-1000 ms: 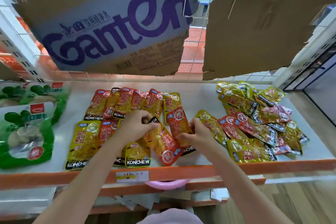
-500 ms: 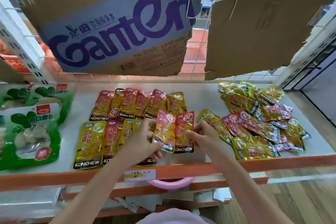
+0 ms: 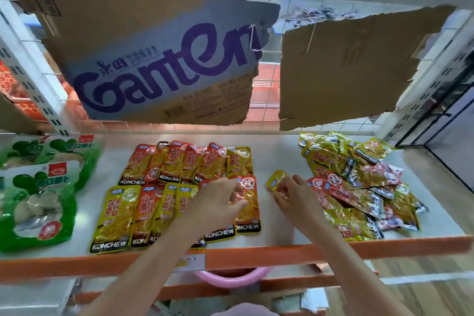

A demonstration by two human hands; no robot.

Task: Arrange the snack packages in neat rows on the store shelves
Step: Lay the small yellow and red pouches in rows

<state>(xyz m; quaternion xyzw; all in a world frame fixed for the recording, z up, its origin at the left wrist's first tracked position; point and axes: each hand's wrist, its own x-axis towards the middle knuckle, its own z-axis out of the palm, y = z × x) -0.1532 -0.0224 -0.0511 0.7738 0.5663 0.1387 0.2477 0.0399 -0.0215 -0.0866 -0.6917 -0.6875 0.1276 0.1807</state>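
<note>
A person's two bare arms reach over a white store shelf (image 3: 277, 159) edged in orange, where snack packages are laid out flat. The left hand (image 3: 218, 202) rests on the right end of the near row (image 3: 159, 215), its fingers curled against a red packet (image 3: 247, 202) that sits at the end of that row; whether it is gripping the packet or only touching it cannot be told. The right hand (image 3: 295, 195) hovers just right of that packet, fingers bent and pinching a small yellow packet (image 3: 275, 179) whose far end shows beyond the fingertips. Behind the near row lies a far row (image 3: 184, 161) of mostly red packets, overlapping side by side, with one yellow packet at its right end. A loose, unsorted heap of yellow and red packets (image 3: 359, 185) fills the right side of the shelf, well apart from the two rows. Large green bags (image 3: 38, 200) lie at the left end of the shelf. Above, a torn cardboard sheet printed in purple lettering (image 3: 164, 67) and a plain cardboard sheet (image 3: 354, 69) hang across the wire back. A pink basin (image 3: 230, 277) shows below the shelf's front edge.
</note>
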